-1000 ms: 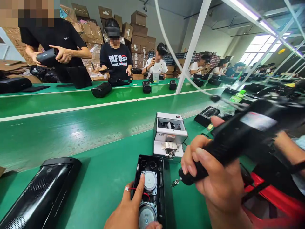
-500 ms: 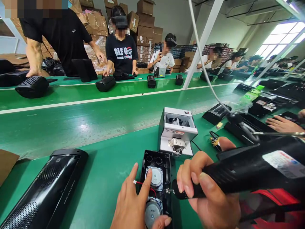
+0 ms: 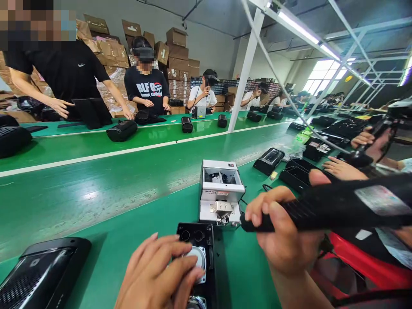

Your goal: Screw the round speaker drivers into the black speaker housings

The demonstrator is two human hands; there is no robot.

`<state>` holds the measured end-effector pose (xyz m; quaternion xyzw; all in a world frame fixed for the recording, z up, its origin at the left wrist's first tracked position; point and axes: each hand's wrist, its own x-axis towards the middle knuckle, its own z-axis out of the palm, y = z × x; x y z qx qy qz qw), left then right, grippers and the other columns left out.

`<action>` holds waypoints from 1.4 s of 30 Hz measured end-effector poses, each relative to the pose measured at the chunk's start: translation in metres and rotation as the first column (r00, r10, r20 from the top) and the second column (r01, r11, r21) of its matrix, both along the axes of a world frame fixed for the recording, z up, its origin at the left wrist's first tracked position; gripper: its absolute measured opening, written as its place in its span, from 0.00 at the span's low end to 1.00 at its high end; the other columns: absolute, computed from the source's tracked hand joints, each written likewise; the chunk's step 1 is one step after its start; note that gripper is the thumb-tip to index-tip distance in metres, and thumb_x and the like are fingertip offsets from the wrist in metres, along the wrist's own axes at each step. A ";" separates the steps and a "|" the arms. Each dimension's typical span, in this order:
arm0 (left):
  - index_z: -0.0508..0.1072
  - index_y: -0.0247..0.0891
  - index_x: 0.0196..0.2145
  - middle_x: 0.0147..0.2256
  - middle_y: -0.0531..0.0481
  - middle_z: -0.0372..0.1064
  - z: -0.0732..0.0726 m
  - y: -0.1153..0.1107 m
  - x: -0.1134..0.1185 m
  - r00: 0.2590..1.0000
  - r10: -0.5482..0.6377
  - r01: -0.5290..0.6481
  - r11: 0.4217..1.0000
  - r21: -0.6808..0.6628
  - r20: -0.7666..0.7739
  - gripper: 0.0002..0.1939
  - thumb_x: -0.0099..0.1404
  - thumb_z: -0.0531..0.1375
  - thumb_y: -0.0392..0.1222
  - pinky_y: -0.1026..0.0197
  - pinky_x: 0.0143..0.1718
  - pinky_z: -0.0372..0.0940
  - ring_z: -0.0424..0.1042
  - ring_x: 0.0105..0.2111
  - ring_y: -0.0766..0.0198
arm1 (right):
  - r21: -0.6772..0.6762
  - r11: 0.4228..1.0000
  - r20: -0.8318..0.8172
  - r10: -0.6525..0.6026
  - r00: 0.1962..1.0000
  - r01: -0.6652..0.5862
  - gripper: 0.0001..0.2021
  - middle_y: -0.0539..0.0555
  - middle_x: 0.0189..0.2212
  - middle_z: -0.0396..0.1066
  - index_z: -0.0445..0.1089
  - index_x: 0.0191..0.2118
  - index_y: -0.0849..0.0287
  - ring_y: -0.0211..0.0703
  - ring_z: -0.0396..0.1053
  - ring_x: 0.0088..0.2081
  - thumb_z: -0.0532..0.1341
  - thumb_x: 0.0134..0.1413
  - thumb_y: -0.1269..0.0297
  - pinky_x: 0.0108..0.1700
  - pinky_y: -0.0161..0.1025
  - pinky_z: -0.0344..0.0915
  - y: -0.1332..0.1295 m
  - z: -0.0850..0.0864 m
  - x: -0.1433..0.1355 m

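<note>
Black screwdriver [image 3: 334, 202] — in right fingers [image 3: 279, 214]

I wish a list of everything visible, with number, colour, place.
Machine: one, white, mid-bench.
Speaker housing: one, black, before machine.
Speaker drivers: two, silver, inside housing.
Closed speaker: one, black, near left.
Other units: many, black, far side and right.
Bench: one, green, nearest.
Long surface: one, green, beyond bench.
Red item: one, red, lower right.
Cartons: many, brown, back.
Posts: several, white, mid-right.
Workers: several, black or white tops, across, right.
Power tool: one, black, right hand.
Left hand: one, bare, over housing.
Right hand: one, bare, around power tool.
</note>
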<state>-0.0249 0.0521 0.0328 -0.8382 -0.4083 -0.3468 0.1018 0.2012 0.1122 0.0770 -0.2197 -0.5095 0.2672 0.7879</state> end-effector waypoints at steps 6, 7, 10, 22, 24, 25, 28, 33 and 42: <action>0.81 0.43 0.49 0.44 0.48 0.82 0.065 0.103 0.061 0.976 0.140 -0.106 0.974 -0.199 0.167 0.12 0.68 0.68 0.38 0.43 0.49 0.74 0.79 0.46 0.49 | 0.064 0.998 0.217 -0.040 0.975 0.027 0.33 0.43 0.29 0.69 0.55 0.71 0.43 0.40 0.68 0.23 0.64 0.66 0.69 0.30 0.44 0.71 0.034 -0.013 -0.007; 0.77 0.41 0.57 0.49 0.45 0.80 0.067 0.113 0.067 0.974 0.155 -0.115 0.968 -0.221 0.168 0.21 0.67 0.69 0.37 0.42 0.51 0.75 0.78 0.50 0.47 | 0.044 0.999 0.243 -0.039 0.969 0.029 0.32 0.44 0.29 0.69 0.55 0.70 0.44 0.41 0.68 0.23 0.64 0.66 0.69 0.30 0.45 0.71 0.036 -0.016 -0.009; 0.72 0.37 0.63 0.56 0.40 0.76 0.060 0.113 0.068 0.967 0.177 -0.123 0.953 -0.276 0.182 0.24 0.70 0.64 0.35 0.43 0.56 0.74 0.77 0.54 0.48 | -0.059 0.998 0.246 0.008 0.969 0.007 0.28 0.44 0.29 0.68 0.57 0.65 0.47 0.40 0.67 0.23 0.65 0.64 0.67 0.30 0.43 0.71 0.042 -0.019 -0.016; 0.78 0.52 0.56 0.78 0.41 0.37 -0.074 -0.029 0.010 0.976 0.204 -0.162 0.918 -0.361 0.081 0.29 0.56 0.73 0.49 0.27 0.57 0.69 0.57 0.70 0.26 | -0.351 0.888 -0.012 0.313 0.950 -0.297 0.26 0.42 0.27 0.68 0.60 0.65 0.45 0.34 0.65 0.19 0.66 0.66 0.69 0.22 0.34 0.69 -0.024 0.001 0.000; 0.76 0.52 0.58 0.79 0.42 0.34 -0.080 -0.034 0.013 0.974 0.208 -0.156 0.905 -0.397 0.092 0.31 0.56 0.72 0.46 0.29 0.57 0.69 0.56 0.71 0.28 | -0.299 0.901 -0.059 0.312 0.948 -0.314 0.26 0.42 0.26 0.68 0.62 0.64 0.41 0.34 0.65 0.18 0.67 0.66 0.69 0.21 0.34 0.70 -0.038 0.006 -0.004; 0.75 0.52 0.60 0.79 0.42 0.33 -0.080 -0.035 0.014 0.974 0.203 -0.144 0.898 -0.416 0.101 0.34 0.56 0.71 0.43 0.30 0.57 0.70 0.55 0.71 0.29 | -0.274 0.908 -0.071 0.311 0.948 -0.318 0.26 0.42 0.26 0.68 0.63 0.63 0.40 0.35 0.65 0.18 0.67 0.66 0.68 0.21 0.35 0.70 -0.044 0.008 -0.008; 0.70 0.53 0.65 0.79 0.43 0.29 -0.076 -0.038 0.014 0.975 0.182 -0.103 0.880 -0.464 0.127 0.42 0.54 0.72 0.37 0.32 0.59 0.70 0.53 0.72 0.31 | -0.224 0.916 -0.060 0.327 0.943 -0.332 0.26 0.43 0.27 0.69 0.62 0.64 0.37 0.36 0.68 0.20 0.68 0.67 0.66 0.23 0.37 0.72 -0.052 0.004 -0.020; 0.67 0.55 0.67 0.79 0.44 0.25 -0.072 -0.042 0.015 0.968 0.189 -0.076 0.850 -0.521 0.166 0.49 0.49 0.75 0.36 0.29 0.59 0.70 0.57 0.71 0.30 | -0.261 0.911 0.020 0.337 0.941 -0.320 0.28 0.42 0.28 0.68 0.57 0.67 0.36 0.37 0.68 0.21 0.65 0.69 0.66 0.26 0.39 0.71 -0.052 -0.024 -0.032; 0.67 0.57 0.68 0.79 0.45 0.22 -0.066 -0.045 0.020 0.948 0.227 -0.049 0.798 -0.600 0.224 0.52 0.48 0.75 0.33 0.25 0.59 0.71 0.57 0.71 0.28 | -0.282 0.910 0.076 0.337 0.938 -0.304 0.25 0.43 0.27 0.67 0.57 0.66 0.40 0.39 0.67 0.22 0.62 0.70 0.68 0.26 0.40 0.70 -0.048 -0.041 -0.033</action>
